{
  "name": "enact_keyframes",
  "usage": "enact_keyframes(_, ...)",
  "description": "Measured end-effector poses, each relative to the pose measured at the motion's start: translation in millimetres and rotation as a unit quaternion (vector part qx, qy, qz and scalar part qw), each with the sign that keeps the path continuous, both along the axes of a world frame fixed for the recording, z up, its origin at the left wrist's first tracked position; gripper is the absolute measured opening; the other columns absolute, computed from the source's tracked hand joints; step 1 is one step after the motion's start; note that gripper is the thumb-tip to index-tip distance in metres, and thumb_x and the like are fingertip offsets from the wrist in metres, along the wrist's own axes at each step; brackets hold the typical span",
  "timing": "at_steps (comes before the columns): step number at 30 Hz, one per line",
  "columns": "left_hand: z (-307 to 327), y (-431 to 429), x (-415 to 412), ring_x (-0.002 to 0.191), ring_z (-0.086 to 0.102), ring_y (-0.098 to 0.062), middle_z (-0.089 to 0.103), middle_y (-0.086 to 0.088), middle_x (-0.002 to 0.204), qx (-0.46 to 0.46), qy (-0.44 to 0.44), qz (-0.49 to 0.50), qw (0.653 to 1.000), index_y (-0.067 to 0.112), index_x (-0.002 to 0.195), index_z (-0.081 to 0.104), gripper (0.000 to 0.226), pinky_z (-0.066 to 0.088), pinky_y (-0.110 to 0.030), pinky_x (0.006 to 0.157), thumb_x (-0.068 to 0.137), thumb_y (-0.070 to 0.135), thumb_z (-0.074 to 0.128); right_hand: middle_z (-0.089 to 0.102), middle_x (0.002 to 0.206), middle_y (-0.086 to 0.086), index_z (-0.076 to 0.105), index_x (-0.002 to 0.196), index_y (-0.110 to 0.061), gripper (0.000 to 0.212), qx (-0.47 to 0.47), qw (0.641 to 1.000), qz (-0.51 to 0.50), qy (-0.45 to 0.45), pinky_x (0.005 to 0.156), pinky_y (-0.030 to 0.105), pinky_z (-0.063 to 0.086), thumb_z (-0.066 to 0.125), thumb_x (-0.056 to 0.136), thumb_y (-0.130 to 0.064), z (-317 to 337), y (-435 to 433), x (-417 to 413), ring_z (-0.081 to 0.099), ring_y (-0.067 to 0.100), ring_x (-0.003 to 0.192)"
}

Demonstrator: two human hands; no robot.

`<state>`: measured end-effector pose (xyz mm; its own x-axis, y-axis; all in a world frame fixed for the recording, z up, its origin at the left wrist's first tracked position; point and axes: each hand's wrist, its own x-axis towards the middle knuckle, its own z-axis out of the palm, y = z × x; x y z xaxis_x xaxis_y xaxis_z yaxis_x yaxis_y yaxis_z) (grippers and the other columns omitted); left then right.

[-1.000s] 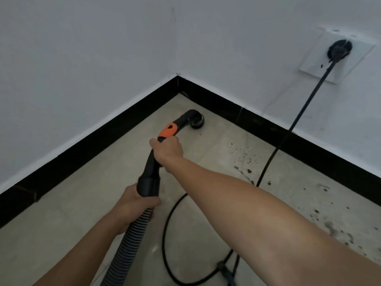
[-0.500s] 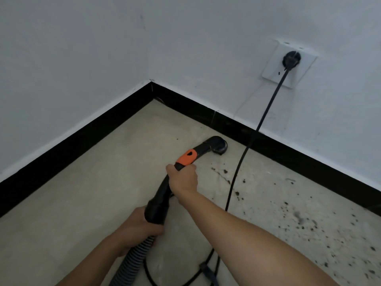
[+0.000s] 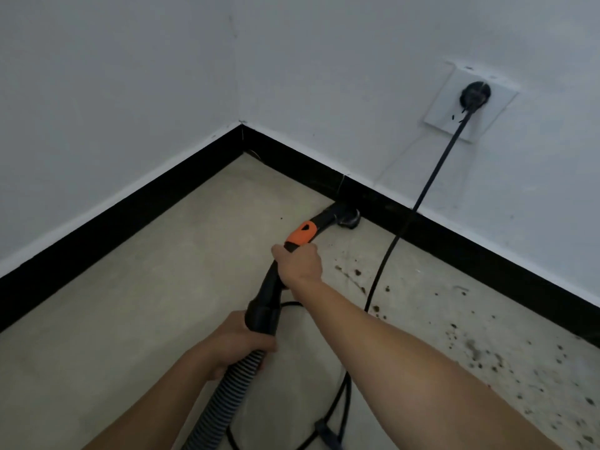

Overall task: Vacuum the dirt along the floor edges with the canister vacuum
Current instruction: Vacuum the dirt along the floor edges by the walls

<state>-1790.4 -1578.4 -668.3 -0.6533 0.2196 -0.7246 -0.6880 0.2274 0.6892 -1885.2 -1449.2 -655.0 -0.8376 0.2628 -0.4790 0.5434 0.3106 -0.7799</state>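
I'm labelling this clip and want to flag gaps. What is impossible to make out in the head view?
Vacuum body: outside the head view; the hose leaves by the bottom edge.
Nozzle: its mouth faces down at the baseboard, so what lies beneath is hidden.
Right hand: fingertips curl out of sight round the wand.
Cord: partly covered by the right forearm.

A black vacuum wand [image 3: 276,280] with an orange collar [image 3: 301,233], a black-and-grey ribbed hose [image 3: 224,394], black skirting [image 3: 136,206], white walls [image 3: 97,76], and a beige floor [image 3: 130,303] flecked with dark dirt [image 3: 480,352].

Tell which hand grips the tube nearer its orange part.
The right hand, on the tube below its orange collar; the left hand grips the ribbed hose.
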Motion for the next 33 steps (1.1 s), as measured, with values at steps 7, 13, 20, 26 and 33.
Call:
enact_keyframes(7, 10, 0, 4, 0.064, 0.063, -0.030, 0.067, -0.022, 0.075, -0.038, 0.036, -0.014, 0.999, -0.002, 0.092, 0.066, 0.028, 0.056, -0.040, 0.062, 0.065, -0.002, 0.073, 0.065, 0.108, 0.015, 0.053, 0.119, -0.003, 0.051, -0.058, 0.997, -0.041, 0.007, 0.081, 0.043, 0.058, 0.068, 0.083, -0.036, -4, 4, 5, 0.064, 0.029, 0.092)
enact_keyframes(13, 36, -68, 2, 0.050, 0.057, -0.028, 0.060, -0.022, 0.060, -0.115, 0.097, 0.101, 0.983, -0.006, 0.087, 0.059, 0.018, 0.050, -0.032, 0.047, 0.073, -0.009, 0.070, 0.062, 0.106, 0.016, 0.046, 0.118, -0.005, 0.048, -0.211, 0.974, 0.066, -0.058, 0.069, 0.043, 0.061, 0.073, 0.086, -0.028, 29, -80, -27, 0.065, 0.030, 0.090)
enact_keyframes(20, 30, -99, 42, 0.054, 0.055, -0.030, 0.058, -0.021, 0.062, -0.088, 0.022, 0.052, 0.995, -0.005, 0.085, 0.055, 0.028, 0.047, -0.036, 0.055, 0.064, -0.011, 0.072, 0.068, 0.102, 0.014, 0.055, 0.113, -0.006, 0.052, -0.261, 0.963, 0.029, -0.059, 0.061, 0.042, 0.062, 0.081, 0.075, -0.029, 1, -92, 26, 0.070, 0.027, 0.086)
enact_keyframes(26, 17, -48, 53, 0.084, 0.071, -0.027, 0.075, -0.012, 0.090, -0.022, -0.001, -0.065, 0.998, 0.007, 0.101, 0.071, 0.051, 0.055, -0.034, 0.070, 0.050, 0.004, 0.076, 0.068, 0.097, 0.008, 0.055, 0.106, -0.010, 0.062, -0.200, 0.977, -0.076, -0.006, 0.077, 0.049, 0.060, 0.076, 0.060, -0.046, -26, -28, 73, 0.068, 0.024, 0.086)
enact_keyframes(33, 8, 19, 40, 0.081, 0.071, -0.030, 0.074, -0.016, 0.087, -0.004, 0.008, -0.144, 0.990, 0.004, 0.101, 0.069, 0.048, 0.057, -0.037, 0.069, 0.053, 0.001, 0.070, 0.068, 0.092, 0.007, 0.059, 0.103, -0.009, 0.039, -0.162, 0.970, -0.181, -0.001, 0.077, 0.044, 0.060, 0.075, 0.075, -0.030, -20, 57, 86, 0.068, 0.022, 0.082)
